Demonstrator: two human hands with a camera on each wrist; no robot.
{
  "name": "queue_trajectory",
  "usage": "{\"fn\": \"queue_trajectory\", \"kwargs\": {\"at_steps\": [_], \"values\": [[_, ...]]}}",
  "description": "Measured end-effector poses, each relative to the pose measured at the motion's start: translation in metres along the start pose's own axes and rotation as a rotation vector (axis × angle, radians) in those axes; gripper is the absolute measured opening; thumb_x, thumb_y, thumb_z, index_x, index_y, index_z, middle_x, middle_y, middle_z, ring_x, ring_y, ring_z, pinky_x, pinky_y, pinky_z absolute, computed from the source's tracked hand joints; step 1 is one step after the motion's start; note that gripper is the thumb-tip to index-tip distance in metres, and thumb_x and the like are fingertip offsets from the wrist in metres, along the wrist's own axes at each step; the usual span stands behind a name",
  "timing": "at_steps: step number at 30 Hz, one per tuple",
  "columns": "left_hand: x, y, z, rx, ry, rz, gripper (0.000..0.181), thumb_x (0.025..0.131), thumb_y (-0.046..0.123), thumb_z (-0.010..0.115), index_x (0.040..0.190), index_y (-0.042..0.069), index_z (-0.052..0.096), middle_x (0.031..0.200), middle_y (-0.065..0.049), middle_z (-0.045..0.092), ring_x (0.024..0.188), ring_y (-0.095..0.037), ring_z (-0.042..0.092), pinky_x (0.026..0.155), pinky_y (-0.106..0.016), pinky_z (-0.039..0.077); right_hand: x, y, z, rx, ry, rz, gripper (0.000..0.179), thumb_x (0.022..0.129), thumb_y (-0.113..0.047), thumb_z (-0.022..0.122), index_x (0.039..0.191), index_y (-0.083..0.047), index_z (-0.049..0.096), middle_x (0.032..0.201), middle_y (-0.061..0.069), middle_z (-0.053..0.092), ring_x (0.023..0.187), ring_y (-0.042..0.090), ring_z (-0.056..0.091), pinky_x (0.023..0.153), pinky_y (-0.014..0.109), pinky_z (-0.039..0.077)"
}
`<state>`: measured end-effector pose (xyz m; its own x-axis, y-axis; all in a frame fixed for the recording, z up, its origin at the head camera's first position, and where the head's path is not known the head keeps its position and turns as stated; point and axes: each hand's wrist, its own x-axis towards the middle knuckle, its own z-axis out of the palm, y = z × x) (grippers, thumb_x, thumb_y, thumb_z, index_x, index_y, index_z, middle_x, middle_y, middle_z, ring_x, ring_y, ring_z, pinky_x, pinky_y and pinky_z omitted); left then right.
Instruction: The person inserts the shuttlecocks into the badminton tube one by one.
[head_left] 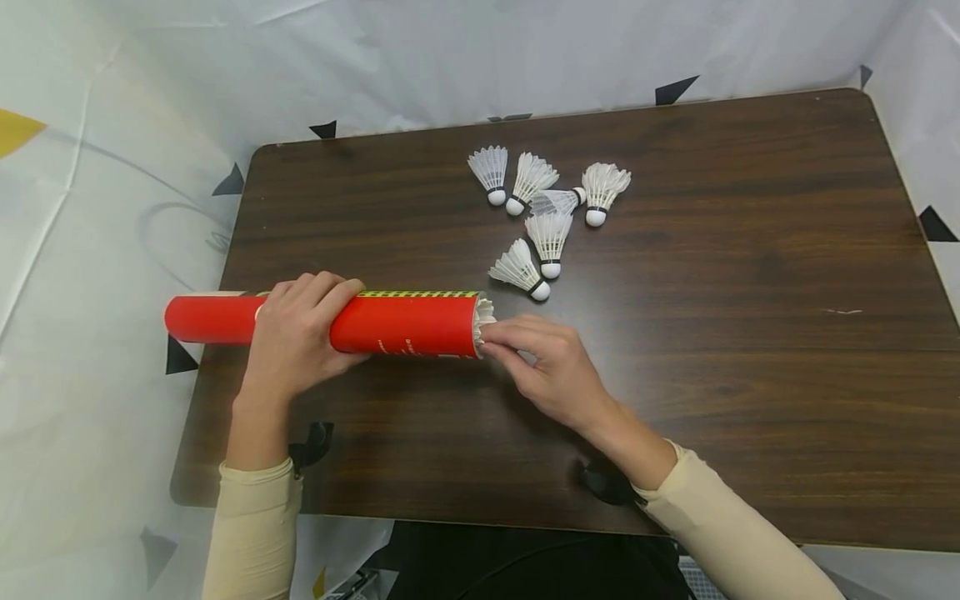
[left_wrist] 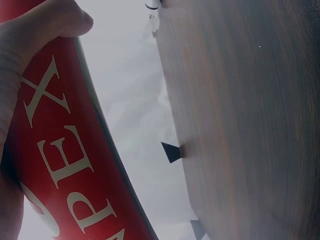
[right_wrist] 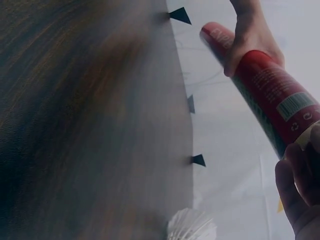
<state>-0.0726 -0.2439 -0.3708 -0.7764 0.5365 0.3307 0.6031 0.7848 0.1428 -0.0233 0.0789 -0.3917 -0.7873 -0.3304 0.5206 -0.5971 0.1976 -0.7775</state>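
Observation:
My left hand (head_left: 300, 333) grips a red shuttlecock tube (head_left: 408, 325) around its middle, holding it sideways above the table. Large pale letters run along the tube (left_wrist: 75, 150) in the left wrist view. White feathers of a shuttlecock (head_left: 485, 312) show at the tube's right-hand mouth. There my right hand (head_left: 555, 371) pinches the feather edge between thumb and curled index finger; the rest of that shuttlecock is hidden inside. In the right wrist view, the right hand's fingers (right_wrist: 295, 185) are at the tube's near end, beside a printed barcode.
Several loose white shuttlecocks lie past the tube's mouth, the nearest shuttlecock (head_left: 519, 268) on its side and another (head_left: 550, 242) just behind it. They rest on a dark wooden table (head_left: 750, 333). White sheeting (head_left: 450, 58) with black tape pieces surrounds the table's back and sides.

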Motion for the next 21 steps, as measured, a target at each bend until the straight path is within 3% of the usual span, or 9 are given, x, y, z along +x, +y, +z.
{"fn": "queue_trajectory", "kwargs": {"at_steps": [13,21], "values": [[0.001,0.001,-0.001,0.003,-0.011,0.003,0.078,0.053,0.029,0.094,0.122,0.013,0.060,0.111,-0.009,0.064,0.097,-0.030,0.058,0.088,-0.057,0.048,0.011,-0.001,0.000,-0.146,-0.097,0.007,0.018,0.085,-0.002,0.072,0.101,-0.009,0.077,0.095,-0.002,0.074,0.077,0.013,0.054,0.060,0.027,0.045],[0.001,0.001,0.000,0.007,-0.013,0.002,0.078,0.054,0.029,0.094,0.122,0.013,0.060,0.111,-0.009,0.063,0.097,-0.031,0.058,0.088,-0.057,0.048,0.018,-0.001,-0.001,-0.195,-0.142,0.017,0.016,0.084,-0.001,0.070,0.092,-0.012,0.077,0.087,-0.004,0.073,0.076,0.013,0.053,0.060,0.027,0.042]]}}
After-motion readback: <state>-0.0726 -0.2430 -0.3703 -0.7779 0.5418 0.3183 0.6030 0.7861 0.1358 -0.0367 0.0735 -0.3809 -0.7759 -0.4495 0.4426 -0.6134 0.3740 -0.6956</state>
